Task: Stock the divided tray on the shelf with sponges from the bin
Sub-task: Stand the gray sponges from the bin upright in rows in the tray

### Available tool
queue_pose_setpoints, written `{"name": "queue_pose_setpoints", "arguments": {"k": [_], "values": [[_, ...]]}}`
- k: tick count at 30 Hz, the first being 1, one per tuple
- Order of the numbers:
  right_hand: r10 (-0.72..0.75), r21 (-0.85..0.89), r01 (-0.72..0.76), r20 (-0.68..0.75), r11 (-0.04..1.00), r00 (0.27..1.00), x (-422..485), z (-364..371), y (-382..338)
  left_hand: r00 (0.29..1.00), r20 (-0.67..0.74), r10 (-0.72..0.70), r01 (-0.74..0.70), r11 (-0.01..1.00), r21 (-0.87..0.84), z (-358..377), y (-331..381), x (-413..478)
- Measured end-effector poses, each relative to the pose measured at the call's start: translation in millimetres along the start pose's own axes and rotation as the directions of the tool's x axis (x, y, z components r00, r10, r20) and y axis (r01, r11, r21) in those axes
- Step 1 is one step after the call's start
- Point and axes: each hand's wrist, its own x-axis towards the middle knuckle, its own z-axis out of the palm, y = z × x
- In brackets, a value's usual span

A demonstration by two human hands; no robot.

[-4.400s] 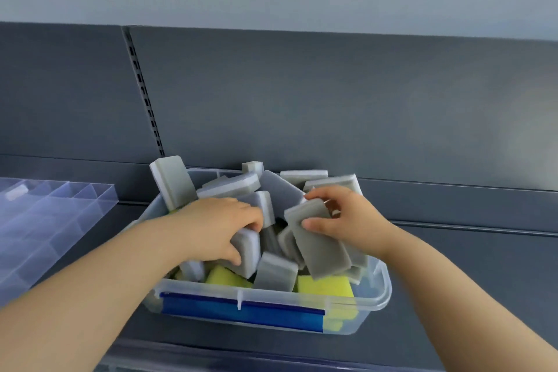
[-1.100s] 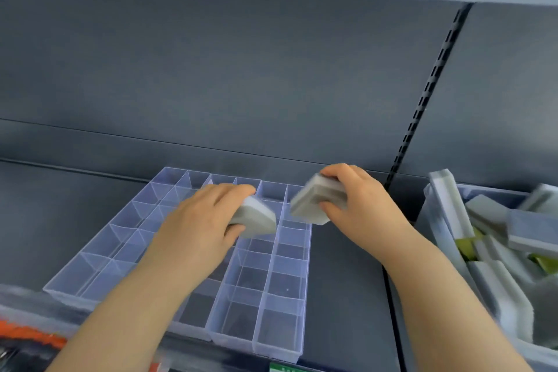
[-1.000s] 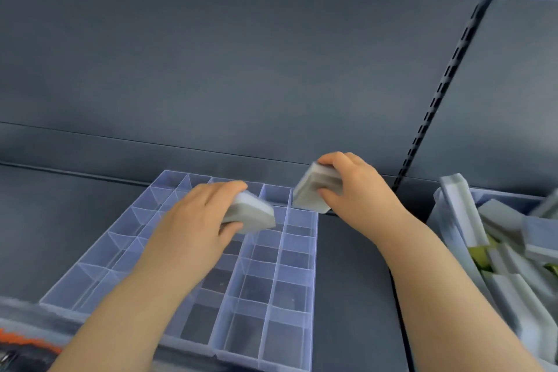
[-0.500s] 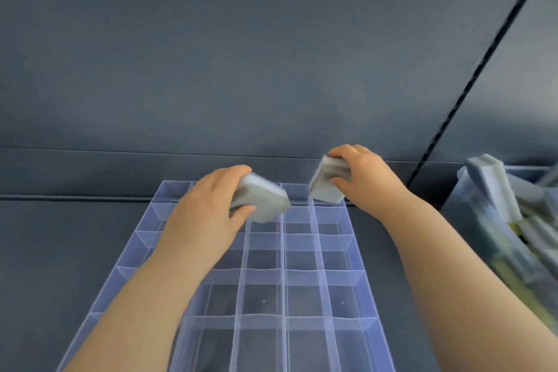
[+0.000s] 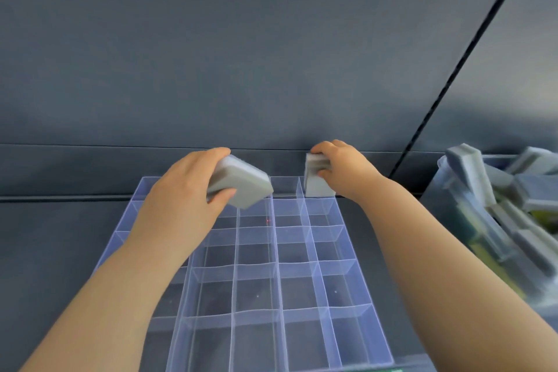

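"Over the divided tray's [image 5: 356, 234] far row, what's held?"
"The left hand [image 5: 181, 199] grips a tilted grey sponge [image 5: 243, 184] above the middle cells. The right hand [image 5: 344, 169] pinches a second sponge [image 5: 315, 180] upright at the far-right corner cell."
"Any writing?"
"A green label [image 5: 383, 369] at the bottom edge, unreadable."

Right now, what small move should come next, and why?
Likely lower the right hand so its upright sponge slides into the far-right corner cell of the divided tray; it sits right at that cell, whereas the left hand holds its tilted sponge higher.
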Motion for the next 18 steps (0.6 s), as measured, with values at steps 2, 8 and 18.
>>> {"name": "queue_pose_setpoints", "arguments": {"k": [2, 8, 18], "values": [[-0.025, 0.035, 0.025, 0.023, 0.999, 0.999, 4, 0, 2, 1.0, -0.003, -0.001, 0.001, 1.0, 0.009, 1, 1, 1], [-0.059, 0.072, 0.056, 0.048, 0.996, 0.997, 10, 3, 12, 1.0, -0.008, -0.004, 0.004, 1.0, 0.028, 9, 7, 3], [-0.058, 0.058, 0.052, 0.104, 0.997, 0.993, 9, 33, 27, 0.999, 0.01, 0.051, -0.051, 0.996, 0.071, 25, 15, 15]]}}
